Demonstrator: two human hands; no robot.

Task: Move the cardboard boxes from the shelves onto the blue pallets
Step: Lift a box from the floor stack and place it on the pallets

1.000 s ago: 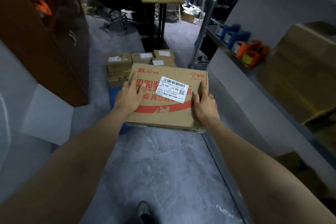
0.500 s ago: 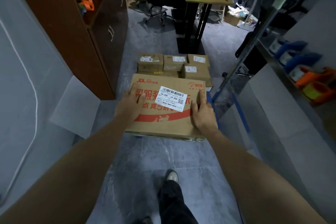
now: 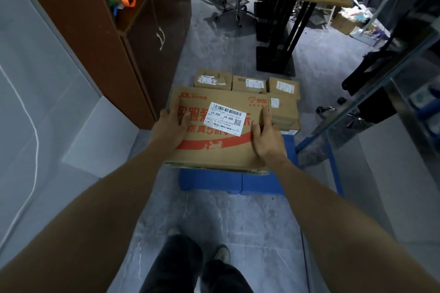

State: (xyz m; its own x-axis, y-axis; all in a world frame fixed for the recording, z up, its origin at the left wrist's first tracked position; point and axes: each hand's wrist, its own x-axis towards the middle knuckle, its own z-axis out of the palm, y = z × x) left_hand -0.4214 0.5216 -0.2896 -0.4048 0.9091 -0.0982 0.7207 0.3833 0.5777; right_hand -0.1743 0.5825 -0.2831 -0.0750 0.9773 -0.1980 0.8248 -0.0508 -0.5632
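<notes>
The box (image 3: pixel 219 150) is held between both hands: left hand (image 3: pixel 170 126) curled round its left edge, right hand (image 3: pixel 266 140) round its right. Below the grip lies the pallet (image 3: pixel 214 182); just beyond it sit smaller boxes (image 3: pixel 284 112).

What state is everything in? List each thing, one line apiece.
Large brown cardboard box with white label: held above the pallet's near end.
Left hand: grips box's left edge.
Right hand: grips its right edge.
Small brown cardboard boxes: stacked on pallet's far end.
Blue plastic pallet: on floor, partly loaded.
</notes>
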